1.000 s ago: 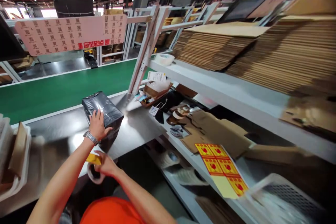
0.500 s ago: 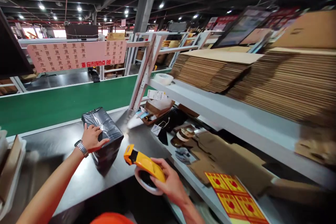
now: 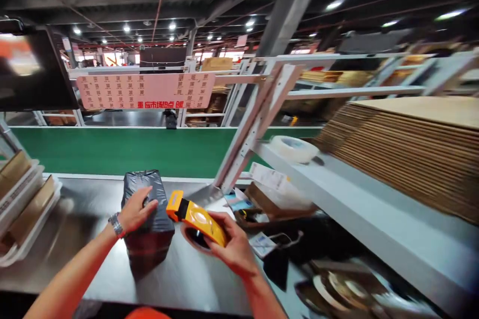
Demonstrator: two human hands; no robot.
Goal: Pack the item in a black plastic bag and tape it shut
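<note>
A box-shaped parcel wrapped in black plastic [image 3: 149,244] stands on the metal table [image 3: 209,279]. My left hand [image 3: 136,209] lies on its top, fingers stretched out, a metal watch on the wrist. In my right hand [image 3: 230,244] is a yellow tape dispenser [image 3: 202,222], its roll of tape hanging underneath. The dispenser's front end is close to the parcel's right upper edge; whether they touch I cannot tell.
A green conveyor belt [image 3: 112,149] runs behind the table. Stacked white trays [image 3: 52,204] stand at left. On the right, a shelf [image 3: 359,199] carries flat cardboard [image 3: 404,149] and a tape roll [image 3: 294,149]. A slanted post [image 3: 258,129] rises beside it.
The view has swung left, so shelf and post sit further right. My right hand has brought the tape dispenser nearer the parcel. My left hand stays on the parcel.
</note>
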